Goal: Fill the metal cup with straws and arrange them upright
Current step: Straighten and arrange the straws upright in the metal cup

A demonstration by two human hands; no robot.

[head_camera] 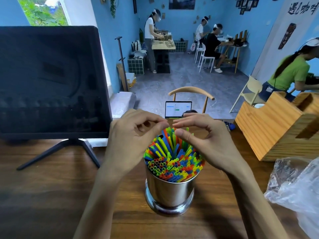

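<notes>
monitor (51,80) left, wooden box (276,128) right

My 2 hands (136,135) over 1 cup (170,192), straws (172,157) too many to count; 1 monitor (51,80) left, 1 wood box (276,128) right.

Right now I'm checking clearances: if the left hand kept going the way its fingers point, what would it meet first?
Most likely the right hand: the left hand points at its fingertips, just above the straws.
</notes>
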